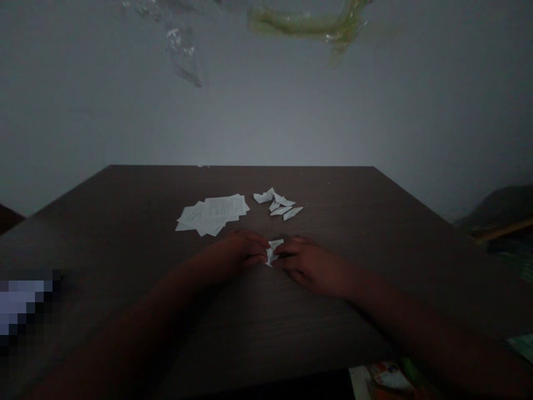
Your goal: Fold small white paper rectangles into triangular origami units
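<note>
Between my two hands, low over the dark wooden table [233, 328], is a small folded piece of white paper [271, 251]. My left hand [247, 248] grips its left side with the fingers pressed together. From the right, my right hand [306, 261] has its fingertips closed on the other side. Parts of the paper are hidden behind the fingers. Just beyond my hands lie several small folded paper pieces [281, 211] in a loose group. To their left is a spread stack of printed paper sheets [225, 208].
A pale wall [266, 111] rises behind the table, with yellow tape [300, 23] and clear tape [183, 53] on it. At the left edge sits a pixelated screen-like object [19, 303]. Colourful items [387, 375] show below the table's front edge.
</note>
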`<state>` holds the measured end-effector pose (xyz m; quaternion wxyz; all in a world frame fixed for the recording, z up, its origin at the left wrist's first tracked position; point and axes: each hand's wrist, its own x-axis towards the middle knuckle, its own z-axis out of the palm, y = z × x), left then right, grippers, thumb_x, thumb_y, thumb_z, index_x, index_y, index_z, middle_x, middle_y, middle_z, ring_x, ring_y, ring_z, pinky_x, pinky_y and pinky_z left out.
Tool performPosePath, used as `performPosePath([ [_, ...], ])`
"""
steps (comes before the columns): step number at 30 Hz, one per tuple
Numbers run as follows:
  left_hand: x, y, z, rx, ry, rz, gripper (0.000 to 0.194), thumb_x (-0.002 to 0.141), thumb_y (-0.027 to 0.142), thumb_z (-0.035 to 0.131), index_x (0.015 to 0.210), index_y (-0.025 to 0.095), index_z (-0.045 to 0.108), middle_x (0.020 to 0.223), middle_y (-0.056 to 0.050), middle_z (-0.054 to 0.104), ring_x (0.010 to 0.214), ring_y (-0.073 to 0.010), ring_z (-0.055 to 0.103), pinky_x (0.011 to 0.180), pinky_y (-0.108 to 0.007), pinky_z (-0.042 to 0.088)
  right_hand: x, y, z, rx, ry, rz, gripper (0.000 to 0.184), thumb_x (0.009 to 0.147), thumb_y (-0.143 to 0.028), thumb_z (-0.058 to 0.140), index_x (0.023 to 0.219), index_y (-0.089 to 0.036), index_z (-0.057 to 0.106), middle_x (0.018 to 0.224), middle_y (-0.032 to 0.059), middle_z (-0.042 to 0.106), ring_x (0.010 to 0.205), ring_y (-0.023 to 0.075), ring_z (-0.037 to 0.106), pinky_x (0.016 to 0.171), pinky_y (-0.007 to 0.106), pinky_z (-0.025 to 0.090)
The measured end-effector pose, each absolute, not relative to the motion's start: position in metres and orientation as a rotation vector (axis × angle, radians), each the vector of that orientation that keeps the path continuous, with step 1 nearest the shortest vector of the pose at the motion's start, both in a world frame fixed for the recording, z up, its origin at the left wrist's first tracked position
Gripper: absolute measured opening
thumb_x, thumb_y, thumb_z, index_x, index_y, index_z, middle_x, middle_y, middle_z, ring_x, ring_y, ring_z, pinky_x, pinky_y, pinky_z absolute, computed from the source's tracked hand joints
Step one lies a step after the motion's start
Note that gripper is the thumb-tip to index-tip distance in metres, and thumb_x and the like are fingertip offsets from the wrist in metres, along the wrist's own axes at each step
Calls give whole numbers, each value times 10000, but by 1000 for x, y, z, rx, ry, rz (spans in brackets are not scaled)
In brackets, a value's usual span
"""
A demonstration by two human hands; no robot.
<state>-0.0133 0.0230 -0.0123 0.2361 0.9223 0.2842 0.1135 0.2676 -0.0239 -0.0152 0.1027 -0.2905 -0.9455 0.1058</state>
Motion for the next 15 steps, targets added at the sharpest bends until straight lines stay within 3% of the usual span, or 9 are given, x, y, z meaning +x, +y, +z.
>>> performPosePath([
  [5,-4,25,-25,2518,838,443,148,1107,216,693,1083,212,838,1170,-61,851,1120,-260,805,1097,-405,593,266,-27,-15,-831,-2798,277,296,1094,-109,668,1291,-220,858,1345,125,816,1245,278,753,1181,501,577],
  [9,-2,26,-33,2520,880,473,55,1069,216,751,1052,220,803,1146,-62,839,1103,-253,788,1053,-420,591,266,-27,-15,-829,-2793,278,319,1094,-107,653,1302,-236,858,1319,116,836,1213,281,765,1167,520,585],
  [15,-3,27,-33,2486,921,455,62,1059,228,738,1029,239,791,1162,-43,835,1117,-249,776,1056,-395,574,267,-26,-16,-831,-2776,308,381,1090,-88,639,1395,-216,828,1375,128,837,1253,296,761,1181,535,577],
])
